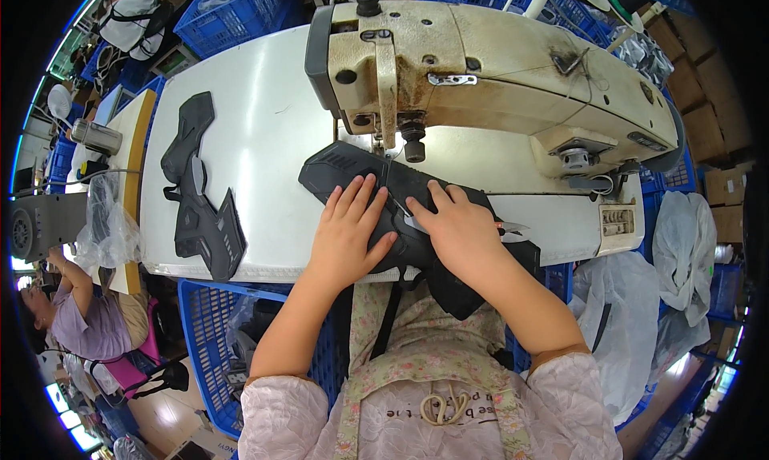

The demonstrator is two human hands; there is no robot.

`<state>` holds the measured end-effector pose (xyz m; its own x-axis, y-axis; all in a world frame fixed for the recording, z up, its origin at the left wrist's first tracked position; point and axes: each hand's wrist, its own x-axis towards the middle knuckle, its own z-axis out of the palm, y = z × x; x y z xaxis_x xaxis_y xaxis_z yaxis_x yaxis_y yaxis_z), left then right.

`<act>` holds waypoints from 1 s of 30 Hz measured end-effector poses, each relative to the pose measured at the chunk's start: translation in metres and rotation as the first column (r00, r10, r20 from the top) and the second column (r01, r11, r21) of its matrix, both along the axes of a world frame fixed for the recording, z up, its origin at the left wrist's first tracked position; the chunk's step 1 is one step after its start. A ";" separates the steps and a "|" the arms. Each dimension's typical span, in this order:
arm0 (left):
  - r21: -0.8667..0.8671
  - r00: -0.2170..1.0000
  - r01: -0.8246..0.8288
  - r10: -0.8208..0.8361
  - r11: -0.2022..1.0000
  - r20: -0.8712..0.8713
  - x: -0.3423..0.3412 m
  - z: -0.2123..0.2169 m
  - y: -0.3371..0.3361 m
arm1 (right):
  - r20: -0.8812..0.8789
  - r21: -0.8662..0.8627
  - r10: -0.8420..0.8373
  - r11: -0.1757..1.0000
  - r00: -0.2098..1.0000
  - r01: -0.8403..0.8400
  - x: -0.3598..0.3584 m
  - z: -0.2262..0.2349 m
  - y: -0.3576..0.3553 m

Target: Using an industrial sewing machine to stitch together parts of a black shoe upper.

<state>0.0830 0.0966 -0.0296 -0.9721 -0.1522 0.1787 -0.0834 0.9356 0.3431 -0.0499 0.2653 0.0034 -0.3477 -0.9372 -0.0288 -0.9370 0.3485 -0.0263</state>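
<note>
A dark grey-black sewn piece point(336, 162) with ribbed, angular panels lies on the sewing table, its far end by the needle area of the sewing machine point(489, 64). My left hand point(346, 234) presses flat on its left part, fingers spread. On its right part rests my right hand point(465, 232), fingers partly bent. Metal snips point(511, 228) stick out at that hand's outer side and seem held in the palm; their handle is hidden. Part of the piece and a black strap point(388, 320) hang over the near edge toward my lap.
Another black piece point(195, 188) of like panels lies on the left of the white tabletop point(268, 100). Below the table stands a blue crate point(210, 340) with dark parts. Clear plastic bags point(617, 324) hang at right. A co-worker point(88, 316) sits at far left.
</note>
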 end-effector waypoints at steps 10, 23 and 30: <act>0.006 1.000 -0.009 0.009 1.000 0.009 0.000 0.002 0.001 | 0.046 -0.024 -0.005 1.000 0.999 0.006 0.001 -0.002 0.000; -0.024 0.998 -0.044 0.045 0.999 0.032 0.000 0.001 0.006 | 0.034 -0.063 -0.004 0.998 0.999 0.006 0.003 -0.007 0.003; -0.038 0.998 -0.055 0.056 0.998 0.042 0.000 0.000 0.007 | 0.036 -0.075 0.015 0.997 0.999 -0.012 0.002 -0.006 0.003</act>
<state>0.0831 0.1032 -0.0293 -0.9692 -0.2001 0.1439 -0.1493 0.9411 0.3033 -0.0482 0.2685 -0.0030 -0.3350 -0.9418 0.0295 -0.9395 0.3315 -0.0860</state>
